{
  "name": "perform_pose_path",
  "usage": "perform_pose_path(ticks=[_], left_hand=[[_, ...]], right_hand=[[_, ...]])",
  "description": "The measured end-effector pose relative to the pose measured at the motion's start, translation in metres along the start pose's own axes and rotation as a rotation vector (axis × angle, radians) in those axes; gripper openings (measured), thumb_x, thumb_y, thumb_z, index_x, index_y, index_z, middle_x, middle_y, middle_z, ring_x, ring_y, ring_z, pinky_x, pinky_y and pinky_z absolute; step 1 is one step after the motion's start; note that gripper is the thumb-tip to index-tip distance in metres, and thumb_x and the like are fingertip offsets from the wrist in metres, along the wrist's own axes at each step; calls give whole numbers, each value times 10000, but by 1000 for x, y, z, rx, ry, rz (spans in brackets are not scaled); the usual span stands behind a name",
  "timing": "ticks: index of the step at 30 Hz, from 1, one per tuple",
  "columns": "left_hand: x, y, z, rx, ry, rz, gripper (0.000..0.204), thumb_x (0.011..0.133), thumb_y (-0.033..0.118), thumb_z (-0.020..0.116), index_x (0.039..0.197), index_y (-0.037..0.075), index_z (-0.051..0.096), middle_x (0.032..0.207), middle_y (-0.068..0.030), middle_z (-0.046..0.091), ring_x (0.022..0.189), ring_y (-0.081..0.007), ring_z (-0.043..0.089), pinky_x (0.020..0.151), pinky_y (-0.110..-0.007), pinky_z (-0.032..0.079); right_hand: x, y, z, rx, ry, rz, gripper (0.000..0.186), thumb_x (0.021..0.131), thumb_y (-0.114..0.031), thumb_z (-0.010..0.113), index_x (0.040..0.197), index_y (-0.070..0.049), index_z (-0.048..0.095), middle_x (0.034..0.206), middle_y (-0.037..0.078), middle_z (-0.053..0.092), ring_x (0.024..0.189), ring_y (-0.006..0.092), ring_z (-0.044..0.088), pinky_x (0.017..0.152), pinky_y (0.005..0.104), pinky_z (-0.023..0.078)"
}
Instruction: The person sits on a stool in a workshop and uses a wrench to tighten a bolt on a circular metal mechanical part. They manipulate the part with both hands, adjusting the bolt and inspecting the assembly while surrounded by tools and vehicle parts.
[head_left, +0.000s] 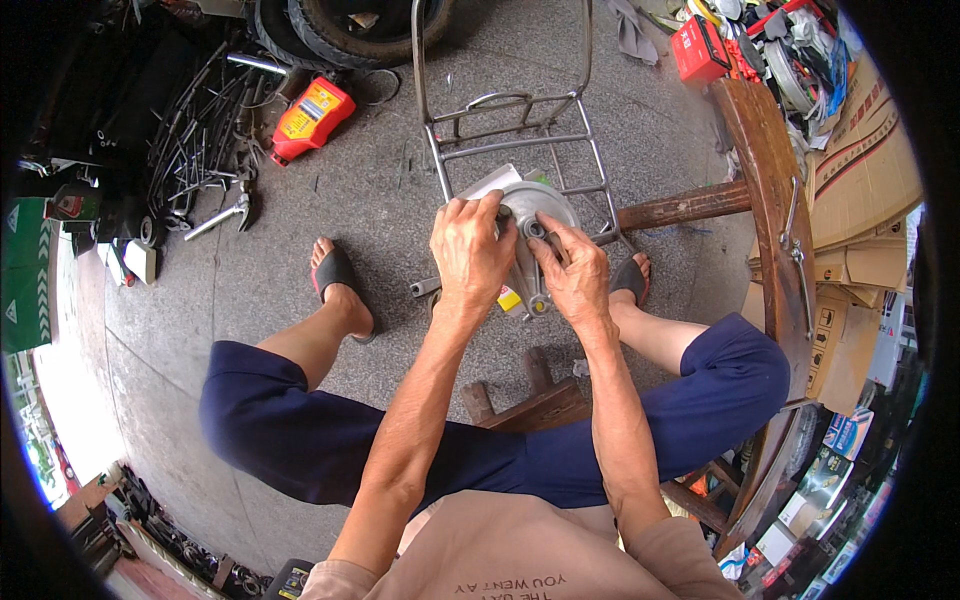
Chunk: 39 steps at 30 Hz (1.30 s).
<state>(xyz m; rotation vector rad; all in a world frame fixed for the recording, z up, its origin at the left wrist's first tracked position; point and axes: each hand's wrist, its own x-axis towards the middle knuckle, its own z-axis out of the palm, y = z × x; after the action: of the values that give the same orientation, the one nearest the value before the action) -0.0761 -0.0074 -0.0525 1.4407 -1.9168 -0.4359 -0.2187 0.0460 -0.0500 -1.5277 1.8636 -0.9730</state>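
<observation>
In front of my knees, a round silver metal plate with an arm, like a drum brake plate [550, 203], lies on a metal tube rack [500, 148]. My left hand [467, 250] is closed at the plate's left side, thumb and fingers pinching a small dark part that they largely hide. Over the plate's middle, my right hand [578, 272] pinches a small round metal collar [535, 230] between thumb and fingers. The plate's arm points toward me and ends in a round eye. Beneath it shows a bit of a yellow box [509, 299].
A red and yellow bottle [313, 118] lies at the far left, beside a hammer [225, 215] and a heap of metal rods. Tyres [370, 35] are at the back. On my right stands a wooden bench [765, 190] with wrenches, cardboard [870, 160] beyond.
</observation>
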Motion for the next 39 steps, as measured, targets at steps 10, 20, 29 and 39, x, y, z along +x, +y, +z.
perform_pose_path(ticks=[10, 20, 29, 39], left_hand=[[-8, -5, -12, -220, 66, -113, 408, 730, 172, 812, 1083, 3, 699, 1029, -158, 663, 951, -304, 626, 840, -393, 503], [-7, -13, -5, -202, 20, -90, 259, 738, 172, 785, 952, 36, 731, 1039, -119, 623, 1007, -306, 564, 865, -412, 476], [-49, -116, 2, -430, 244, -873, 270, 831, 184, 684, 1004, -19, 725, 796, -102, 717, 726, -146, 625, 702, -321, 513], [-137, -161, 58, 153, -237, -1220, 408, 793, 401, 684, 962, 35, 740, 1001, -240, 701, 940, -427, 671, 843, -468, 525]], right_hand=[[-1, 4, -2, 13, 1, 6, 358, 877, -169, 722, 1216, -69, 673, 1010, 147, 695, 881, 270, 694, 748, 353, 540], [1, 9, 4, 6, 18, -67, 360, 885, -131, 720, 1226, -34, 664, 971, 118, 697, 774, 140, 634, 691, 298, 511], [2, 3, -2, 40, -46, 44, 344, 902, -200, 699, 1201, -32, 671, 1039, 187, 695, 931, 302, 692, 795, 362, 530], [5, 3, -2, -16, -69, 53, 356, 906, -143, 705, 1232, -9, 655, 1054, 115, 682, 868, 140, 628, 762, 273, 509]])
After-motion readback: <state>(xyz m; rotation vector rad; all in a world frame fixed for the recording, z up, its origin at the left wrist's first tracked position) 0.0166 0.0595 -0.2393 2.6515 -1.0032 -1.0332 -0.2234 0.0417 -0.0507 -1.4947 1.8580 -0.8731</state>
